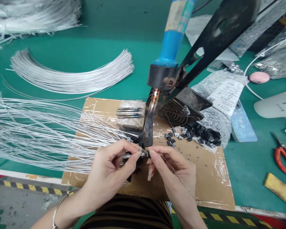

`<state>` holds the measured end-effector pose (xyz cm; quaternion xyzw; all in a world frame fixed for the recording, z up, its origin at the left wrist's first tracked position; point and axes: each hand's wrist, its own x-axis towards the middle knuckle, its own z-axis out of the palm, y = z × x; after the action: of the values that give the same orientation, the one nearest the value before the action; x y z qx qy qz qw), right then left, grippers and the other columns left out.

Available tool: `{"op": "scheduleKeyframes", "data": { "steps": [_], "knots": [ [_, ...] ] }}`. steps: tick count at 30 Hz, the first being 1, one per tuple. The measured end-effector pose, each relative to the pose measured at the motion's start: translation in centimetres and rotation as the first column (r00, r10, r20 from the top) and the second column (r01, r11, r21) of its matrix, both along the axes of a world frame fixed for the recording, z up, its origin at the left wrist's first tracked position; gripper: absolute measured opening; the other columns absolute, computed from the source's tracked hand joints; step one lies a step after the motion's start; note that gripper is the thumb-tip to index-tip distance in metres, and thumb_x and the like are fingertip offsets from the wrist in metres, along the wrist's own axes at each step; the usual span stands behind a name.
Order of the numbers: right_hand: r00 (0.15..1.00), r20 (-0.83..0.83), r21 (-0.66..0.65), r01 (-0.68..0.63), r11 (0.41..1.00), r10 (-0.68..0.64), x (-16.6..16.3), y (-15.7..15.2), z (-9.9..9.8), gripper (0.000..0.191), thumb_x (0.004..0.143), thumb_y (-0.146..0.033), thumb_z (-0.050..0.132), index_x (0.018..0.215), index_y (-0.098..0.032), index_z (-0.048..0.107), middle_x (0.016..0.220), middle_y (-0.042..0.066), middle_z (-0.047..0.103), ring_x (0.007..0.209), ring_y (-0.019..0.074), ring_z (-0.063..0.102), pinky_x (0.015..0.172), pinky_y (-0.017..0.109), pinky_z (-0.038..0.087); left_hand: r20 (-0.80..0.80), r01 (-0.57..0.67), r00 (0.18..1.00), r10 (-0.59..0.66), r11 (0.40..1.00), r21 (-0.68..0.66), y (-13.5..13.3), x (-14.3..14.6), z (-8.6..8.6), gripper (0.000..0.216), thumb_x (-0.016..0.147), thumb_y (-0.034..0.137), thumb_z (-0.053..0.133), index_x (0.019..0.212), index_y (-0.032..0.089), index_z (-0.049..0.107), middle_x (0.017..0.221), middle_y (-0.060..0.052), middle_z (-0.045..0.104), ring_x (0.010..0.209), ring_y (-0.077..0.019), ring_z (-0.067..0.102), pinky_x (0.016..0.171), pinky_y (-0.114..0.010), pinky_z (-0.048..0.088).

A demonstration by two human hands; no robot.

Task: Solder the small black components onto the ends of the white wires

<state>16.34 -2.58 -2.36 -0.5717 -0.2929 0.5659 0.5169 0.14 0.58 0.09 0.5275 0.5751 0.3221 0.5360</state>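
Observation:
My left hand (113,165) pinches the ends of thin silver wires (38,130) that fan out to the left. My right hand (171,167) pinches a fine solder wire (178,178) that trails back over my wrist. Both sets of fingertips meet at a small dark part (146,154), held just under the tip of a fixed soldering iron (149,122) with a blue handle (170,47). All of this sits on a taped cardboard board (205,171).
A pile of small black components (200,133) lies right of the iron by a plastic bag (219,92). A curved bundle of wires (69,76) lies behind. A sponge block (130,118), red scissors (284,156) and a yellow block (278,189) are nearby.

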Motion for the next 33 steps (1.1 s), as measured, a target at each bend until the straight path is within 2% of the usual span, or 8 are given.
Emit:
{"op": "scheduleKeyframes", "data": {
  "steps": [3, 8, 15, 25, 30, 33],
  "knots": [
    [1.000, -0.020, -0.023, 0.003, 1.000, -0.003, -0.1, -0.1, 0.0, 0.008, 0.092, -0.032, 0.085, 0.094, -0.025, 0.087, 0.069, -0.001, 0.076, 0.051, 0.0107, 0.068, 0.048, 0.019, 0.062, 0.057, 0.020, 0.998, -0.022, 0.999, 0.030, -0.2, -0.2, -0.2, 0.014, 0.093, 0.017, 0.070, 0.081, 0.021, 0.076, 0.087, -0.005, 0.083, 0.063, -0.0144, 0.068, 0.053, -0.023, 0.045],
    [0.999, -0.043, 0.038, -0.012, 0.999, 0.014, -0.2, -0.1, -0.4, 0.005, 0.093, -0.027, 0.084, 0.095, -0.026, 0.088, 0.069, -0.001, 0.077, 0.050, 0.0102, 0.068, 0.048, 0.018, 0.062, 0.123, -0.012, 0.992, 0.008, 1.000, 0.028, -0.4, -0.2, -0.4, 0.014, 0.092, 0.014, 0.072, 0.080, 0.021, 0.076, 0.087, -0.004, 0.083, 0.072, -0.0156, 0.072, 0.066, -0.023, 0.054],
    [0.999, -0.043, 0.036, -0.010, 0.999, 0.012, -0.4, -0.1, -0.6, 0.005, 0.092, -0.026, 0.085, 0.095, -0.026, 0.088, 0.069, -0.001, 0.077, 0.049, 0.0111, 0.069, 0.046, 0.019, 0.063, 0.093, 0.005, 0.996, -0.006, 1.000, 0.002, -0.3, -0.2, -0.2, 0.014, 0.092, 0.020, 0.072, 0.079, 0.020, 0.075, 0.086, -0.007, 0.082, 0.068, -0.0177, 0.072, 0.062, -0.026, 0.055],
    [0.998, -0.048, 0.012, -0.026, 1.000, 0.026, -0.2, -0.4, -0.3, 0.005, 0.092, -0.028, 0.085, 0.094, -0.026, 0.088, 0.069, -0.001, 0.078, 0.050, 0.0109, 0.069, 0.049, 0.019, 0.063, 0.016, 0.035, 0.999, -0.036, 0.998, 0.059, -0.3, -0.2, -0.3, 0.016, 0.094, 0.015, 0.069, 0.079, 0.021, 0.074, 0.086, -0.002, 0.081, 0.057, -0.0108, 0.061, 0.050, -0.022, 0.042],
    [0.998, -0.057, -0.089, -0.021, 0.996, 0.016, -0.3, -0.3, 0.4, 0.007, 0.091, -0.031, 0.086, 0.091, -0.025, 0.088, 0.070, 0.000, 0.078, 0.053, 0.0119, 0.069, 0.051, 0.022, 0.064, -0.072, 0.069, 0.996, -0.057, 0.983, 0.172, 0.0, -0.1, 0.3, 0.022, 0.091, 0.006, 0.067, 0.076, 0.022, 0.072, 0.080, 0.001, 0.080, 0.074, -0.0138, 0.073, 0.072, -0.022, 0.054],
    [0.998, -0.063, -0.093, -0.012, 0.996, 0.006, -0.4, -0.3, 0.7, 0.008, 0.090, -0.032, 0.086, 0.089, -0.024, 0.088, 0.069, 0.000, 0.077, 0.053, 0.0115, 0.069, 0.052, 0.021, 0.063, -0.029, 0.071, 0.997, -0.068, 0.990, 0.120, -0.1, -0.1, 0.2, 0.020, 0.093, 0.009, 0.067, 0.078, 0.021, 0.073, 0.082, -0.001, 0.080, 0.068, -0.0136, 0.070, 0.059, -0.021, 0.050]
  ]
}}
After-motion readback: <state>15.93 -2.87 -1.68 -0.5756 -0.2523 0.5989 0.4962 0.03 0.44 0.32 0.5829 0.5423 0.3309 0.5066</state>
